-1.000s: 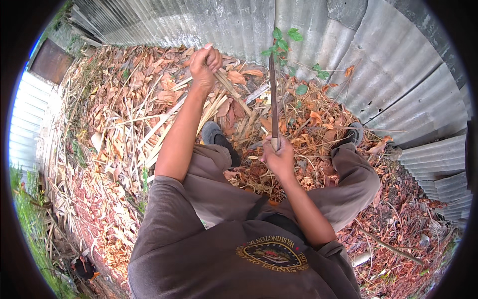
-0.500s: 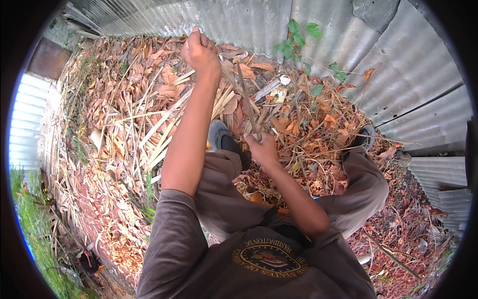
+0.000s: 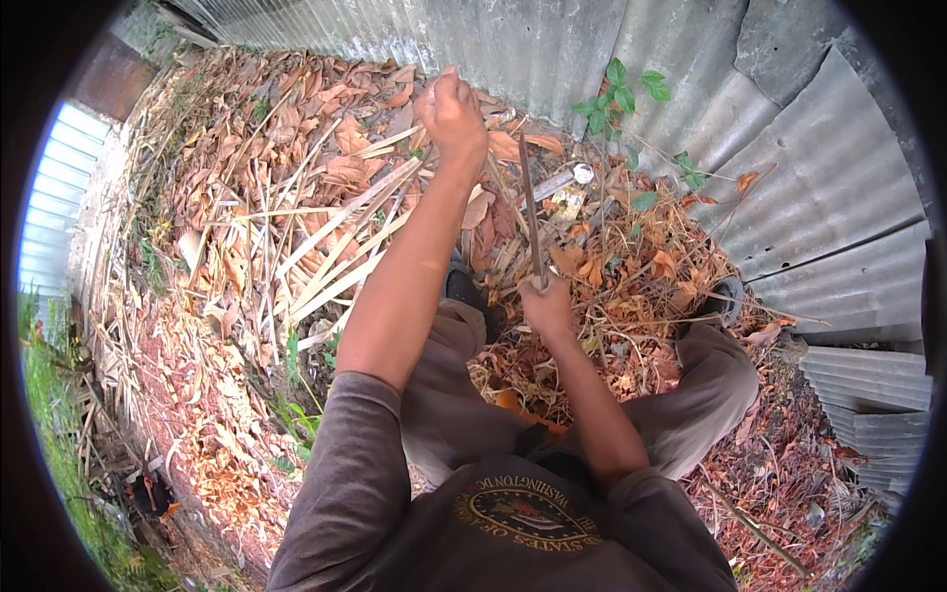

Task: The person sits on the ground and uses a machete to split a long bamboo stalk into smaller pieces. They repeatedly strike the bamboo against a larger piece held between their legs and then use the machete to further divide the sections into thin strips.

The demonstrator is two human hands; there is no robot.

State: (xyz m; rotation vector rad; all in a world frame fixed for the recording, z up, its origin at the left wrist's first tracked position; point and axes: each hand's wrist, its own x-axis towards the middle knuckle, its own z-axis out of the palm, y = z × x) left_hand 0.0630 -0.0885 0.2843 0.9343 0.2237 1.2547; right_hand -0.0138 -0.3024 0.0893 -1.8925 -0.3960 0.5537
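Observation:
My left arm stretches far forward, and my left hand (image 3: 454, 120) is closed in a fist near the foot of the metal fence. What the fist holds, if anything, is hidden. Closer to my body, my right hand (image 3: 546, 302) grips the lower end of a long, narrow knife (image 3: 533, 212). Its dark blade points away from me, tip up toward the fence, apart from my left hand. Pale dry strips (image 3: 340, 232) lie in a loose heap left of my left forearm. Brown dry leaves (image 3: 345, 138) cover the ground around them.
A corrugated metal fence (image 3: 789, 187) curves along the far side and right. A green-leaved vine (image 3: 617, 99) climbs it. My shoe (image 3: 725, 299) rests on litter at the right. A thin stick (image 3: 755, 528) lies lower right; grass (image 3: 74, 454) grows far left.
My left hand has moved right and slightly nearer, still in a fist. The knife in my right hand has shifted right and stands a little straighter. The whole view has shifted slightly.

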